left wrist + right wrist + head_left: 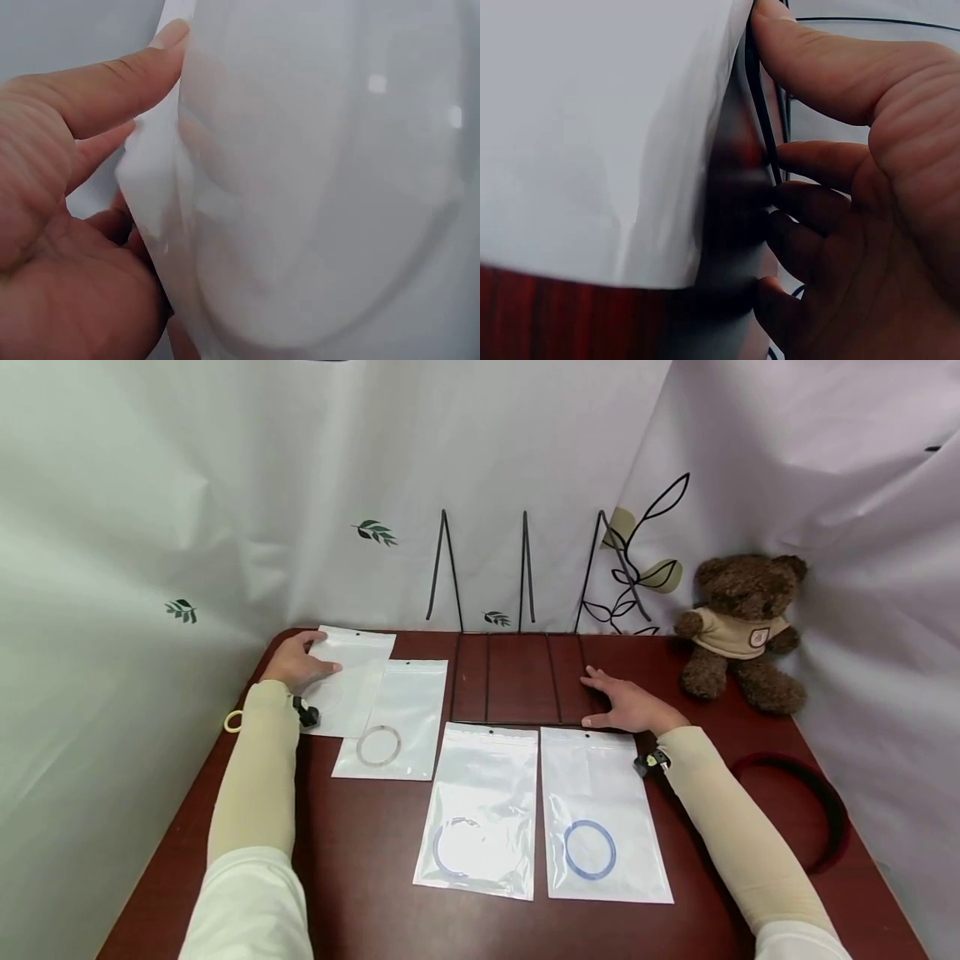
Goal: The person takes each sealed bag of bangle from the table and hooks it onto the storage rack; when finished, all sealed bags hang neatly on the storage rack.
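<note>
My left hand [296,662] is at the far-left white zip bag [351,652], with the thumb over its edge. In the left wrist view, fingers show faintly through the translucent bag [300,172], behind it. A pale ring shape is inside. This bag overlaps a second zip bag [408,702] holding a beige bangle [378,746]. My right hand [630,703] reaches to the front right corner of a black wire rack [517,725], fingers spread. Thumb and fingertips lie right at the dark wire [763,112] in the right wrist view.
Two more zip bags, one with a pale blue bangle [442,852] and one with a blue bangle [590,850], lie in front of the rack. A teddy bear [742,627] sits back right. A dark red headband [825,802] lies right, a yellow ring [232,721] at the left edge.
</note>
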Demonstrator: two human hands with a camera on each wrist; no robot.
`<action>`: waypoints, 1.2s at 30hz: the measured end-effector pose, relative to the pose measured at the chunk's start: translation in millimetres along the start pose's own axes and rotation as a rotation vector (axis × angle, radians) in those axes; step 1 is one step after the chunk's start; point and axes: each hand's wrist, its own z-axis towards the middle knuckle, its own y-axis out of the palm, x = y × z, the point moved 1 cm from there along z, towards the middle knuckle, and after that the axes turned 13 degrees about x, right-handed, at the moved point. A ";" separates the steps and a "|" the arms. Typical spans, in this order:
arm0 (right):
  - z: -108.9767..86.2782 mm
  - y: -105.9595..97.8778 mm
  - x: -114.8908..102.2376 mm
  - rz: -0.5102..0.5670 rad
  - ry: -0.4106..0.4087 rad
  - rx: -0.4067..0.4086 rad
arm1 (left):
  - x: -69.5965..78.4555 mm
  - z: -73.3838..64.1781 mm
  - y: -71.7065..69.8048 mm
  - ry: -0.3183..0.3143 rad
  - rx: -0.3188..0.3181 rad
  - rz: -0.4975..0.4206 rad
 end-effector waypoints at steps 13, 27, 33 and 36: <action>2.5 0.0 2.0 0.012 0.006 -0.006 | -4.8 -7.1 -19.1 0.053 0.007 -0.179; 3.0 -3.3 -1.4 0.010 0.017 -0.016 | 39.1 -50.1 -49.5 0.127 0.155 -0.291; 2.7 -3.3 -1.5 -0.001 0.019 -0.020 | 56.0 -72.3 -56.9 0.210 0.197 -0.338; 2.2 -2.6 -0.8 0.000 0.023 -0.022 | 64.6 -85.0 -59.5 0.267 0.205 -0.381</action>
